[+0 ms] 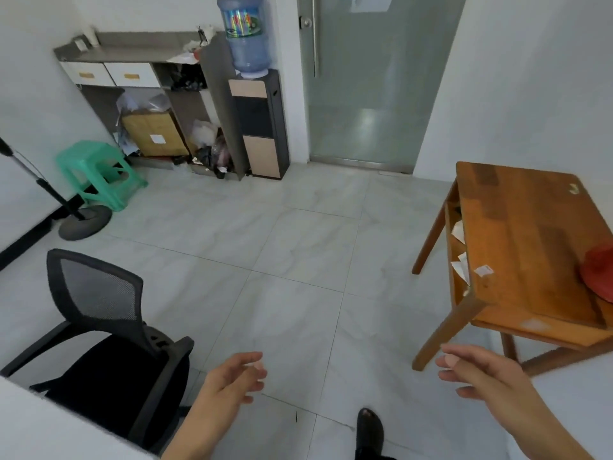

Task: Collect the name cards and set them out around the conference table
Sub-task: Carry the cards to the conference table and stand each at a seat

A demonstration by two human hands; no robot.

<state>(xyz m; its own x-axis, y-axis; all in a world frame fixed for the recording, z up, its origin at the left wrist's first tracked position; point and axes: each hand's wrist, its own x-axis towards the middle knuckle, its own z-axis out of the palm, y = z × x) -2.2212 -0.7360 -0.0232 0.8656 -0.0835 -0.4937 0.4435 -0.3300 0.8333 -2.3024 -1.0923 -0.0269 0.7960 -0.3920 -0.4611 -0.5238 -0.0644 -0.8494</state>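
My left hand (232, 376) and my right hand (481, 376) hang in front of me over the tiled floor, both with fingers apart and holding nothing. A white table corner (49, 429) shows at the bottom left. No name cards can be made out with certainty; a few white paper slips (461, 263) stick out of the shelf under the wooden side table (524, 227) to my right. A red object (600, 273) lies on that table's right edge.
A black mesh office chair (99, 327) stands at the lower left. Against the far wall are a cluttered cabinet (149, 104), a water dispenser (255, 121), a green plastic stool (96, 174), a stand's round base (84, 220) and a frosted glass door (371, 78). My foot (370, 429) is on the floor.
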